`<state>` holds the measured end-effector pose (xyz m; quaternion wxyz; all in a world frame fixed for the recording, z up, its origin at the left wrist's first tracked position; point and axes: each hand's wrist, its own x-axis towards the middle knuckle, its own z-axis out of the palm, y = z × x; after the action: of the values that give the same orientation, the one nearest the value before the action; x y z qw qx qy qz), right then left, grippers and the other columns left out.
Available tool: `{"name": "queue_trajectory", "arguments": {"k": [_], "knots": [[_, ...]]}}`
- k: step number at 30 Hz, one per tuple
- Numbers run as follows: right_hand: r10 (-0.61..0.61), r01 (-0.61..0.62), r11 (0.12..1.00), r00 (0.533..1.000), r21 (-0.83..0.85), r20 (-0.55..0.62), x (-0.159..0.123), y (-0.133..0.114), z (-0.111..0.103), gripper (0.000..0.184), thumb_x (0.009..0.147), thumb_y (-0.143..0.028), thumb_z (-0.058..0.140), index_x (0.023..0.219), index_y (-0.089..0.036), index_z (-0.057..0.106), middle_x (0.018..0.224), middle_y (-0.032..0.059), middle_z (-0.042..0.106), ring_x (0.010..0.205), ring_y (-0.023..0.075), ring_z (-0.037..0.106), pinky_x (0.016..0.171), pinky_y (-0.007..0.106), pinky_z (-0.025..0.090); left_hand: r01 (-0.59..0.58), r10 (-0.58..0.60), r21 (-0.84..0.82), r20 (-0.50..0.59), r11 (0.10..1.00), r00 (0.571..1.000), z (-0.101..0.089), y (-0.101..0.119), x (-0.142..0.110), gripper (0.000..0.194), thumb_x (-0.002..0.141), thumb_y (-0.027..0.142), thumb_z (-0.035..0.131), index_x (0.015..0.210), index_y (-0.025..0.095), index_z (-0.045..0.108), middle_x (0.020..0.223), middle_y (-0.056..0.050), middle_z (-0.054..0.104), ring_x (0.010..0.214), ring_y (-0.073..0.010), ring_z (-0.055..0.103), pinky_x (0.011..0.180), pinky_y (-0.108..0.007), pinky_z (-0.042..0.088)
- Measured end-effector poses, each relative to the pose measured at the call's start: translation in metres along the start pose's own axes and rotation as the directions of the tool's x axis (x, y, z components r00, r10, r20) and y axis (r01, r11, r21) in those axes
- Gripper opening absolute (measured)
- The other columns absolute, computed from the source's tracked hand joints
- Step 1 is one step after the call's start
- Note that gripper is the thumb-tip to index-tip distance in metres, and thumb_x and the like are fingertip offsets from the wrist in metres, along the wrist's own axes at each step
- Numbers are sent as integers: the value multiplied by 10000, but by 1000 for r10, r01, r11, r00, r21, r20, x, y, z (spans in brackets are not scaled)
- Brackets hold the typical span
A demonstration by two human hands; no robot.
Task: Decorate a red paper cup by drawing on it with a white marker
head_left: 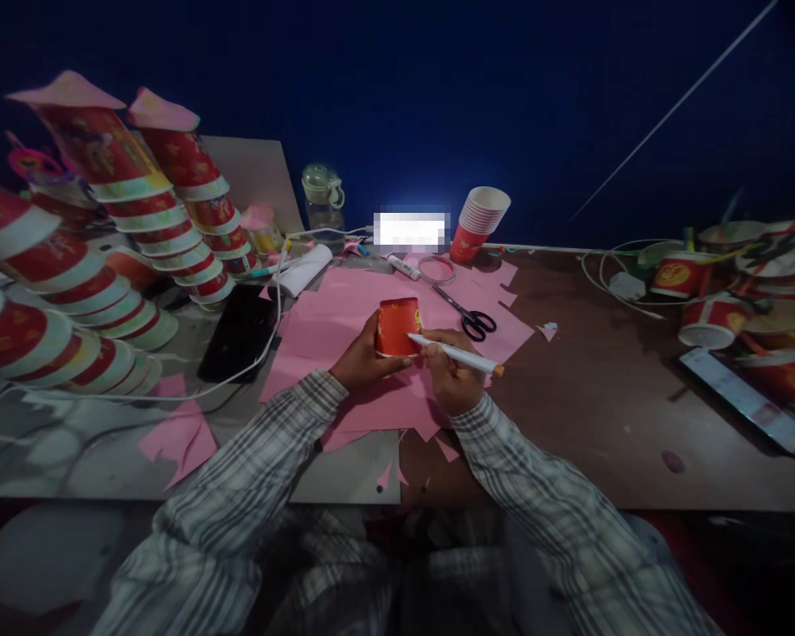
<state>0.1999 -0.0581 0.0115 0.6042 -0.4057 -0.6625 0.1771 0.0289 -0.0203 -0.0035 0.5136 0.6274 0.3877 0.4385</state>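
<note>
"Fingers first: what are they holding?"

"Left hand (361, 358) curled around an upside-down red paper cup (397, 324); right hand (454, 382) pinching a white marker (462, 355) (its back end is orange), tip at the cup's side."

"And where is the cup?"

"Held over pink paper sheets (328, 318), with black-handled scissors (465, 312) lying near the right hand."

Forearms (252, 459) angled inward; left fingers (393, 363) cupped, right fingers (436, 356) pinched.

Legible text: none | gold-printed red cup (395, 330): print too small
</note>
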Motion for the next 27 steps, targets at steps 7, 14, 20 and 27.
{"name": "queue_trajectory", "arguments": {"k": [7, 14, 20, 27], "knots": [[14, -13, 999, 999, 47, -30, -2, 6, 1, 180, 989, -275, 543, 1081, -192, 673, 938, 81, 723, 836, 204, 716, 752, 401, 624, 2, -1, -15, 35, 1000, 999, 0, 1, 0, 901, 639, 516, 870, 1341, 154, 436, 1315, -174, 577, 1206, -328, 585, 1047, -504, 491], [34, -34, 999, 999, 18, -27, -1, 7, 1, 200, 998, -304, 534, 1091, -197, 675, 961, 86, 727, 881, 212, 720, 762, 398, 629, -1, 5, -69, 60, 998, 998, 1, 0, 0, 899, 651, 495, 873, 1360, 171, 426, 1330, -166, 583, 1217, -326, 588, 1038, -495, 505], [74, -74, 997, 995, 5, -73, -2, 11, 2, 224, 997, -339, 539, 1086, -188, 677, 967, 93, 730, 844, 212, 721, 750, 399, 630, -14, 17, -55, 55, 998, 998, 1, 2, 0, 903, 648, 505, 874, 1370, 172, 445, 1346, -171, 584, 1225, -335, 587, 1039, -497, 503], [74, -73, 997, 996, 24, -41, -4, 9, 2, 209, 997, -315, 544, 1115, -205, 675, 985, 82, 722, 778, 178, 709, 689, 349, 624, -21, 23, -31, 62, 999, 998, 0, 2, 0, 902, 664, 491, 865, 1391, 179, 431, 1348, -175, 580, 1217, -337, 590, 1030, -508, 506]]}}
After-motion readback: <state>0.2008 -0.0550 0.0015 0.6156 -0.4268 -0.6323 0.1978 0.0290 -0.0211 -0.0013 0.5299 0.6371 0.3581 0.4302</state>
